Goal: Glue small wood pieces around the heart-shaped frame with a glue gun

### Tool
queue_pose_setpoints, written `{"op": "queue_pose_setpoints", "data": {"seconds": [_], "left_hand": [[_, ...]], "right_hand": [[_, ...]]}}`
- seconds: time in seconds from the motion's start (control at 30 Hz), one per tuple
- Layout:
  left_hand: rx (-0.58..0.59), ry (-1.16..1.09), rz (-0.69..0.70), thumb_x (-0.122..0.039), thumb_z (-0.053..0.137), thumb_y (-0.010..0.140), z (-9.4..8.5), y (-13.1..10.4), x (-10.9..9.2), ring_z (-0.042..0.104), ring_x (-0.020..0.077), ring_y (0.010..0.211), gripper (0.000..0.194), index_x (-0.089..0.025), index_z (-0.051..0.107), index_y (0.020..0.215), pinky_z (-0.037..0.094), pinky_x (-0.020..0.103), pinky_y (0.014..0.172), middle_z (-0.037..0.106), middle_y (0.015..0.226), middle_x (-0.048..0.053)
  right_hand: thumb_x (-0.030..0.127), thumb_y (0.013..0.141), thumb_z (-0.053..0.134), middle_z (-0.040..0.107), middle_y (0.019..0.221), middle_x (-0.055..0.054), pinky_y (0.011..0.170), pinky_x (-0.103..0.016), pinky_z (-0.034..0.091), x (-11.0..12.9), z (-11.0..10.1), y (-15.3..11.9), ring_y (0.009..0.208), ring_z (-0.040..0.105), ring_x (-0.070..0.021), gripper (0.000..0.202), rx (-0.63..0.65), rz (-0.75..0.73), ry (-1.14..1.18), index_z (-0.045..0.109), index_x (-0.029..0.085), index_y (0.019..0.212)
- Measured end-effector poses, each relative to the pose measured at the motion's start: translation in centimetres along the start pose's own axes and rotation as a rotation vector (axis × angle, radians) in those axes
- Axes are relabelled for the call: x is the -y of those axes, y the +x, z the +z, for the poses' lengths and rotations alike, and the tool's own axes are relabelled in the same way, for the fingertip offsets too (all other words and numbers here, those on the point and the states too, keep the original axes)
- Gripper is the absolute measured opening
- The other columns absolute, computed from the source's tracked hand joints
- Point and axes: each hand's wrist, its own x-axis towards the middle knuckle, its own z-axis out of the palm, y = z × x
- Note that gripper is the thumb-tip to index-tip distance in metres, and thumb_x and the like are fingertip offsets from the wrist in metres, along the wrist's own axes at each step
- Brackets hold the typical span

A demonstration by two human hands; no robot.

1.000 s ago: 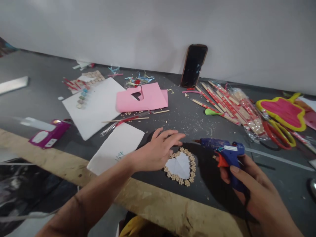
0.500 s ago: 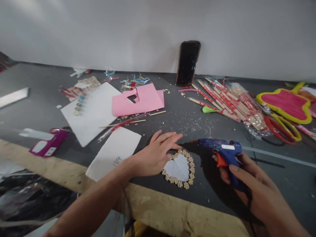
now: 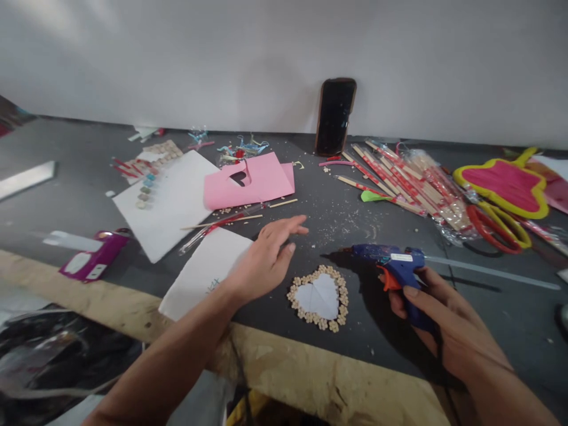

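My right hand (image 3: 437,313) is wrapped round the handle of a blue hot glue gun (image 3: 390,257) with an orange trigger. A long clear glue stick (image 3: 488,272) juts from its back, and the nozzle points left. Just left of the gun, a white paper heart (image 3: 318,297) lies flat, edged all round with small beige flower-shaped pieces (image 3: 326,323). My left hand (image 3: 268,260) is beside the heart's upper left, fingers stretched out and holding nothing. Beneath that wrist lies a white sheet with handwriting (image 3: 195,290), partly covered by my arm.
Pink paper (image 3: 252,180) with a cutout and a larger white sheet (image 3: 164,219) lie behind on the left. A phone (image 3: 336,115) leans on the wall. Wrapped chopsticks (image 3: 399,177), scissors (image 3: 497,231) and a pink-yellow shape (image 3: 503,183) occupy the right. A purple object (image 3: 95,257) lies left.
My left hand has lifted off the heart's upper left edge and moved left and slightly up, leaving the whole heart visible. The glue gun stays in my right hand, nearly unmoved.
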Motion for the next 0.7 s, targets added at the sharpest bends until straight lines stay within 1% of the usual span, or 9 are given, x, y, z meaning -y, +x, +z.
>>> {"op": "queue_pose_setpoints", "data": {"seconds": [0.07, 0.13, 0.23, 0.33, 0.4, 0.5, 0.6, 0.63, 0.7], "left_hand": [[-0.095, 0.001, -0.017, -0.015, 0.039, 0.092, 0.0, -0.1, 0.1, 0.052, 0.0206, 0.12, 0.049, -0.026, 0.034, 0.14, 0.043, 0.045, 0.102, 0.061, 0.125, 0.006], [-0.155, 0.014, -0.005, -0.017, 0.04, 0.092, -0.1, -0.2, 0.2, 0.054, 0.02, 0.117, 0.048, -0.025, 0.035, 0.139, 0.044, 0.044, 0.101, 0.061, 0.123, 0.007], [-0.2, 0.04, 0.035, -0.018, 0.042, 0.092, -0.2, -0.2, 0.3, 0.055, 0.0201, 0.116, 0.047, -0.024, 0.035, 0.138, 0.045, 0.043, 0.1, 0.062, 0.121, 0.007], [-0.207, 0.048, 0.038, -0.022, 0.043, 0.093, -0.4, 0.1, 0.0, 0.056, 0.0212, 0.116, 0.048, -0.024, 0.034, 0.139, 0.046, 0.043, 0.098, 0.061, 0.123, 0.008], [-0.169, 0.057, 0.019, -0.022, 0.043, 0.093, -0.7, 0.1, -0.5, 0.055, 0.0226, 0.118, 0.051, -0.023, 0.031, 0.142, 0.044, 0.044, 0.099, 0.06, 0.126, 0.01], [-0.042, 0.063, -0.048, -0.025, 0.044, 0.092, -1.2, -0.6, -1.7, 0.054, 0.0256, 0.119, 0.059, -0.02, 0.022, 0.147, 0.043, 0.046, 0.099, 0.057, 0.131, 0.013], [0.094, 0.027, -0.133, -0.033, 0.045, 0.092, -1.3, -2.5, -2.5, 0.054, 0.0285, 0.12, 0.068, -0.018, 0.013, 0.15, 0.043, 0.047, 0.099, 0.053, 0.135, 0.016], [0.118, 0.01, -0.159, -0.036, 0.045, 0.092, -1.2, -3.4, -2.6, 0.053, 0.0291, 0.121, 0.07, -0.019, 0.011, 0.151, 0.043, 0.047, 0.099, 0.052, 0.136, 0.016], [0.124, -0.014, -0.218, -0.04, 0.045, 0.093, -0.8, -5.2, -2.7, 0.053, 0.0292, 0.122, 0.071, -0.02, 0.01, 0.151, 0.043, 0.047, 0.099, 0.051, 0.137, 0.016]], "right_hand": [[0.033, 0.06, 0.084, 0.07, 0.078, 0.002, 0.052, -0.015, 0.049, 0.2, 0.3, 0.0, 0.058, 0.059, -0.0084, 0.042, -0.007, -0.005, 0.014, 0.063, 0.025, 0.095], [0.032, 0.058, 0.085, 0.069, 0.075, 0.003, 0.052, -0.015, 0.049, 0.3, 0.5, -0.1, 0.058, 0.059, -0.0086, 0.041, -0.023, -0.009, 0.037, 0.063, 0.025, 0.092], [0.03, 0.058, 0.084, 0.069, 0.072, 0.003, 0.053, -0.015, 0.05, 0.4, 0.7, 0.0, 0.06, 0.06, -0.0093, 0.039, -0.017, -0.033, 0.065, 0.062, 0.025, 0.089], [0.029, 0.054, 0.085, 0.068, 0.072, 0.003, 0.054, -0.018, 0.052, 0.3, 0.6, 0.0, 0.06, 0.06, -0.01, 0.041, 0.004, -0.057, 0.082, 0.061, 0.024, 0.086], [0.03, 0.052, 0.085, 0.068, 0.073, 0.002, 0.054, -0.018, 0.052, 0.2, 0.6, -0.1, 0.06, 0.059, -0.0099, 0.041, 0.008, -0.075, 0.096, 0.061, 0.024, 0.084], [0.028, 0.053, 0.084, 0.068, 0.073, 0.003, 0.053, -0.017, 0.05, 0.2, 0.6, -0.4, 0.06, 0.059, -0.0089, 0.04, 0.018, -0.098, 0.099, 0.062, 0.024, 0.085], [0.027, 0.056, 0.082, 0.068, 0.073, 0.003, 0.052, -0.016, 0.049, 0.1, 0.7, -0.6, 0.059, 0.058, -0.0083, 0.037, 0.035, -0.115, 0.091, 0.063, 0.023, 0.087], [0.026, 0.056, 0.081, 0.067, 0.072, 0.003, 0.052, -0.016, 0.049, 0.1, 0.7, -0.7, 0.059, 0.058, -0.0082, 0.037, 0.038, -0.121, 0.088, 0.063, 0.023, 0.088], [0.025, 0.058, 0.079, 0.067, 0.071, 0.003, 0.053, -0.017, 0.049, 0.1, 0.7, -0.8, 0.059, 0.058, -0.0083, 0.036, 0.043, -0.132, 0.081, 0.063, 0.023, 0.089]]}}
